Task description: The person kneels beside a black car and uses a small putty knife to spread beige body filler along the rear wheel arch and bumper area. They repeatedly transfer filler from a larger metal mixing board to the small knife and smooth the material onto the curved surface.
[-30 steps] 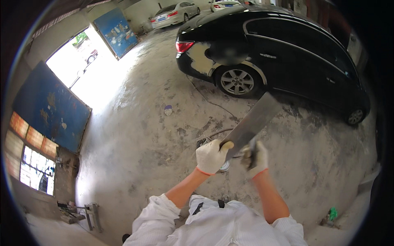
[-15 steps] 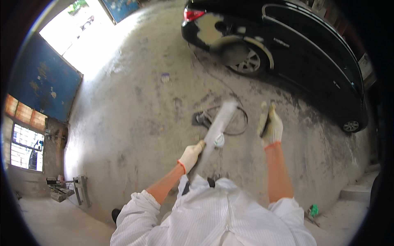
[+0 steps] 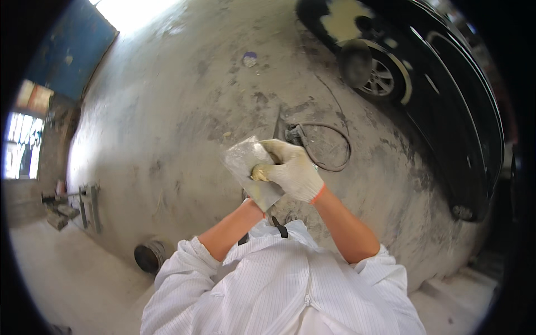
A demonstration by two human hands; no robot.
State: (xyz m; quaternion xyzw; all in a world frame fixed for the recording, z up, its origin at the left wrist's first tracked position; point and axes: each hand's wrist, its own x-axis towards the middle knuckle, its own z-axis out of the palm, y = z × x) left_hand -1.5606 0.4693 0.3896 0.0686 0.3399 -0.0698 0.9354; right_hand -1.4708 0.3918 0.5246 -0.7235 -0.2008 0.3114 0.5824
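In front of my chest, a flat grey plate is held at a slant, its upper part shiny and its lower edge yellowish. My right hand, in a cream knitted glove with an orange cuff, is closed at the plate's right side. Its thumb lies over the plate's face. Whether it also pinches a thin piece is hidden. From below, my left forearm reaches behind the plate. The plate covers my left hand's fingers; the plate rests at that hand.
A dark car with pale filler patches stands at the right. On the floor beyond my hands lie a grey tool and its hose. A bucket is at lower left, near a metal stand.
My hands have come together: the right moved left to the plate, and the plate in my left hand has swung leftward. The view has turned, bringing the bucket into sight.
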